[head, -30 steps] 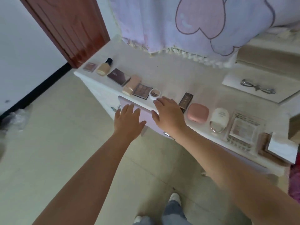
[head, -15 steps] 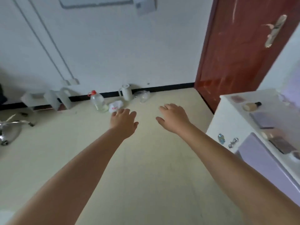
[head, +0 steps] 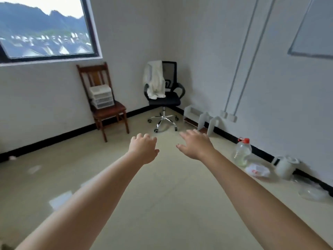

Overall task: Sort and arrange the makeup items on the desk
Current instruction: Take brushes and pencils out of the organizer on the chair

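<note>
Neither the desk nor any makeup item is in view; I face a room corner and a tiled floor. My left hand (head: 144, 149) is stretched out in front of me, palm down, fingers loosely bent, holding nothing. My right hand (head: 195, 144) reaches forward beside it, fingers relaxed and spread, also holding nothing. Both hands hover in the air above the floor, touching no object.
A wooden chair (head: 104, 105) with a white drawer box (head: 101, 96) stands under the window. A black office chair (head: 164, 98) with a white garment sits in the corner. Along the right wall stand a plastic bottle (head: 242, 152), a white kettle (head: 285, 167) and a low white rack (head: 201, 117).
My view has swung left, away from the desk and the door, to the far corner of the room. Both hands left the desk edge and now hang in the air, still holding nothing.
</note>
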Demonstrator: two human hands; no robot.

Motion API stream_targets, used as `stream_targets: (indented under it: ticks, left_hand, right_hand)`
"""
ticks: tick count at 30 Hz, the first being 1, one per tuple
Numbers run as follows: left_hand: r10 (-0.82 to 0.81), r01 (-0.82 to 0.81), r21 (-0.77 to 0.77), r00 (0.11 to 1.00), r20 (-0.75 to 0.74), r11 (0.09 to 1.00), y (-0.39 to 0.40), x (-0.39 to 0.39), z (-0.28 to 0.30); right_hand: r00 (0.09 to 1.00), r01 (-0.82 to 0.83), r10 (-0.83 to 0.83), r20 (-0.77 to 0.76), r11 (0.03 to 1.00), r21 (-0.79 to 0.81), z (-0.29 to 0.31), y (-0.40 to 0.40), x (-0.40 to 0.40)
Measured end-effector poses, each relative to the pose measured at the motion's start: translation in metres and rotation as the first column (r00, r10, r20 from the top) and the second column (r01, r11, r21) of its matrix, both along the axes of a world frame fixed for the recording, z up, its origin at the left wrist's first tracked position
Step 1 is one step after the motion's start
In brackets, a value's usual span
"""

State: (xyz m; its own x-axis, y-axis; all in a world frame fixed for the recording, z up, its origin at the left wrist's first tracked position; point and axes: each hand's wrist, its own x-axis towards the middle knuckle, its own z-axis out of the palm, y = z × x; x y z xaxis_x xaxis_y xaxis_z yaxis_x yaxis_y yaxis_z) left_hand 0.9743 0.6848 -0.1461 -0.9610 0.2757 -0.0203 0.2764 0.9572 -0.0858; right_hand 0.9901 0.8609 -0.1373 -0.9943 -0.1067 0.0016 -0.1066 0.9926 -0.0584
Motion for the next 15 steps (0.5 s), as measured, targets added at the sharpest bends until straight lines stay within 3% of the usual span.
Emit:
stream_targets:
  ticks: [8,15]
  left_hand:
    - [0.286,-0.286,0.019,0.948,-0.139,0.958,-0.080,-0.177,0.013]
    - [0.466,-0.462,0.065,0.882,-0.070,0.884,-0.143,-0.295,-0.011]
  right_hand:
    - [0.964,-0.266,0.265,-0.022,0.963,-0.046,0.007,-0.082,-0.222]
    - [0.919,-0.385,0.389,0.066,0.921,-0.062,-0.017,-0.161,-0.377]
